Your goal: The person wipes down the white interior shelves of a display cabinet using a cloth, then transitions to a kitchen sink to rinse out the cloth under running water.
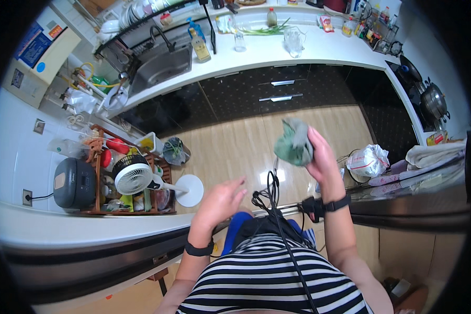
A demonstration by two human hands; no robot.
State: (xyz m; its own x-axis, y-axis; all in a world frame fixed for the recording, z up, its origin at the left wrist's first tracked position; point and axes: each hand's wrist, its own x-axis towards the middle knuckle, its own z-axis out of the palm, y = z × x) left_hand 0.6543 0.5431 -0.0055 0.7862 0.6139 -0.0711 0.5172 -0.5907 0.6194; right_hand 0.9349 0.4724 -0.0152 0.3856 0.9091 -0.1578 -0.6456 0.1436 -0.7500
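My right hand (322, 157) grips a crumpled green and grey cloth (294, 143), held out above the tiled floor (235, 145). To the left, my left hand (221, 202) is raised with its fingers apart and nothing in it. Between the two hands a bundle of black cable (272, 188) hangs in front of my striped shirt. Each wrist wears a black strap. A white kitchen counter (251, 59) with dark cabinets runs across the far side.
A white fan (133, 179) on a round base stands at left by a wooden rack (98, 188) and a rice cooker (74, 182). A sink (161, 70) is at the far left. A pot (433, 101) sits on the stove at right, above a white plastic bag (368, 161). Sliding-door frames flank me.
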